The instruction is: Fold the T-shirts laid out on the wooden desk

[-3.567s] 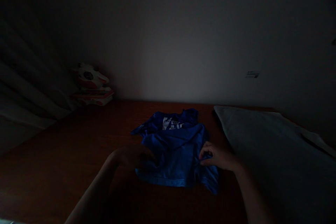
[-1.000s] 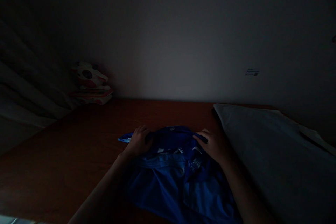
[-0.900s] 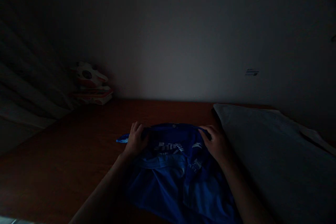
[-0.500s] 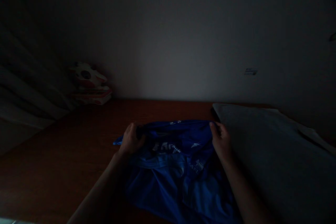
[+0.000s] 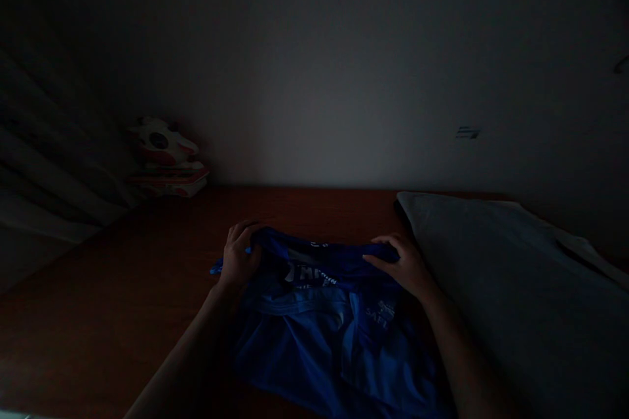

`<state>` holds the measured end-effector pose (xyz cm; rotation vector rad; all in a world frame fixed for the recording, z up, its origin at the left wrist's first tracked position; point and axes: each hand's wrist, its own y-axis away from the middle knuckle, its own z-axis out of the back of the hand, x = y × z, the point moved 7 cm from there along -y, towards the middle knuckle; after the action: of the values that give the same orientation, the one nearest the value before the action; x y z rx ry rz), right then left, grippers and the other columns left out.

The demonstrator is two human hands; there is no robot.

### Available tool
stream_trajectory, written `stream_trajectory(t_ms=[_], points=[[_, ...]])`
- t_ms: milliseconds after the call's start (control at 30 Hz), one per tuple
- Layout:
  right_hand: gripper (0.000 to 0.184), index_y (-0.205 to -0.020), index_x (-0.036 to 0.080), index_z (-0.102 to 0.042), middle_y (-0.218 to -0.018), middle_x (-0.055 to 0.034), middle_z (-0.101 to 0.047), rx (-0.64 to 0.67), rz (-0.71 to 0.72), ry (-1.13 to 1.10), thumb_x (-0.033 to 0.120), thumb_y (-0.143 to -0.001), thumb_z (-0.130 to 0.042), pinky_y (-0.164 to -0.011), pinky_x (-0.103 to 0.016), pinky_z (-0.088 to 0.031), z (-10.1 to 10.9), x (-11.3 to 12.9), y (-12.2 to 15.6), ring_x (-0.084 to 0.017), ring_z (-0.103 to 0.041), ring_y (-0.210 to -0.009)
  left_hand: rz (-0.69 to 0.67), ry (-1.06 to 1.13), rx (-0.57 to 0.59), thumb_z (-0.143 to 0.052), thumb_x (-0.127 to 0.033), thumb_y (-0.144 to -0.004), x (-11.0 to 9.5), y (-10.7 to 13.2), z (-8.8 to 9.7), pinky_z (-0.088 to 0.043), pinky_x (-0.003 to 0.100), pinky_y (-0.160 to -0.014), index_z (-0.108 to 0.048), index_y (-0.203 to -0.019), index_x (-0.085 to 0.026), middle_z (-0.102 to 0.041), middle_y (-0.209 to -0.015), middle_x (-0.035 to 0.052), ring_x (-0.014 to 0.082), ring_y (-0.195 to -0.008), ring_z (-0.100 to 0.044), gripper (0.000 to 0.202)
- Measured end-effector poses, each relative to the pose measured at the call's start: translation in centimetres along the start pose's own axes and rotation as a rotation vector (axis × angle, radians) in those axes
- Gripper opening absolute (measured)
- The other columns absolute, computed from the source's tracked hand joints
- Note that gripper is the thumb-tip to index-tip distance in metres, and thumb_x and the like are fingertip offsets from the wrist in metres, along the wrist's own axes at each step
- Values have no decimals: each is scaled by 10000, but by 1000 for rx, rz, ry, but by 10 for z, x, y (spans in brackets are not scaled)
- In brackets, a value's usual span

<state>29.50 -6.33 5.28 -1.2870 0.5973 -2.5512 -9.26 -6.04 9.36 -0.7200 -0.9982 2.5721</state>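
A blue jersey (image 5: 304, 321) with white lettering lies rumpled in front of me, its upper edge bunched up. My left hand (image 5: 240, 255) is closed on the jersey's upper left corner, and a small bit of fabric pokes out to the left of it. At the upper right edge, my right hand (image 5: 403, 265) has the cloth between its thumb and fingers, which are somewhat apart. Dim light hides the details of the folds.
The jersey lies on a reddish-brown wooden table (image 5: 98, 314). To the right is a large grey cloth (image 5: 501, 288). A cow-like figure (image 5: 162, 144) sits on a box or book (image 5: 170, 180) at back left, near a curtain (image 5: 44, 163). A pale wall (image 5: 324, 78) stands behind.
My right hand has moved left and changed its hold along the upper edge, which now sags in the middle. My left hand has shifted slightly up and left.
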Motion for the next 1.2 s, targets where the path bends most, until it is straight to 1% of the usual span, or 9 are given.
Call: stream_trajectory(t_ms=[167, 300, 433, 500, 567, 733, 900, 1033, 1200], points=[[791, -1303, 251, -614, -1295, -119, -679, 237, -165, 77, 596, -633, -851, -994, -482, -524, -10, -30, 10, -308, -661, -1162, 136, -101, 274, -497, -301, -780, 25, 4, -19, -534, 388, -842, -670, -1031, -211, -731, -985, 86, 284, -926, -690, 318], [851, -1353, 257, -590, -1307, -128, -688, 337, -222, 16, 524, -599, -883, -913, -450, -570, -3, -40, 16, -302, -695, -1118, 176, -122, 479, -518, -355, -781, 38, 12, -37, -534, 347, -767, -696, -1037, -239, -744, -960, 62, 275, -866, -708, 334], [561, -1150, 260, -707, -1073, -69, -781, 429, -309, -158, 394, -623, -847, -804, -410, -597, -6, -45, 16, -278, -745, -936, 209, -153, 262, -505, -284, -751, 46, 5, -26, -539, 413, -873, -766, -954, -204, -687, -979, 117, 299, -948, -666, 340], [375, -987, 247, -739, -964, -55, -793, 384, -348, -189, 346, -629, -794, -792, -413, -590, -7, -48, 11, -282, -747, -886, 245, -200, 79, -525, -304, -751, 52, 2, -12, -523, 480, -930, -788, -976, -200, -653, -988, 136, 329, -1006, -629, 362], [276, -905, 240, -738, -917, -61, -788, 212, -347, -155, 360, -656, -732, -795, -428, -580, -1, -50, 2, -288, -741, -861, 300, -168, -4, -546, -354, -761, 58, 2, -3, -530, 482, -920, -794, -978, -206, -647, -958, 123, 326, -987, -629, 361], [312, -996, 220, -715, -1016, -116, -769, -422, -221, 27, 419, -810, -565, -888, -458, -531, 38, -29, -1, -288, -713, -920, 506, 247, 35, -541, -394, -758, 71, 7, -8, -569, 363, -809, -723, -1037, -180, -744, -935, 66, 263, -887, -698, 395], [208, -949, 225, -646, -1037, -120, -738, -645, -62, 9, 289, -843, -478, -934, -432, -501, 54, -7, 8, -261, -684, -989, 520, 527, -38, -555, -383, -769, 56, 5, -11, -566, 360, -876, -632, -1119, -184, -749, -1095, 91, 252, -1000, -703, 410], [134, -917, 243, -554, -1002, -104, -718, -670, -62, -56, 277, -846, -445, -935, -430, -494, 55, -20, 6, -252, -672, -980, 470, 590, 3, -577, -393, -763, 47, 3, -12, -525, 406, -985, -621, -1101, -185, -702, -1217, 125, 271, -1128, -663, 399], [233, -899, 260, -638, -887, -70, -732, -298, -224, 32, 436, -854, -490, -835, -431, -528, 28, -42, -1, -272, -688, -861, 317, 436, 198, -593, -396, -663, 41, 3, -23, -504, 431, -1006, -612, -931, -217, -690, -1149, 99, 284, -1127, -633, 322]])
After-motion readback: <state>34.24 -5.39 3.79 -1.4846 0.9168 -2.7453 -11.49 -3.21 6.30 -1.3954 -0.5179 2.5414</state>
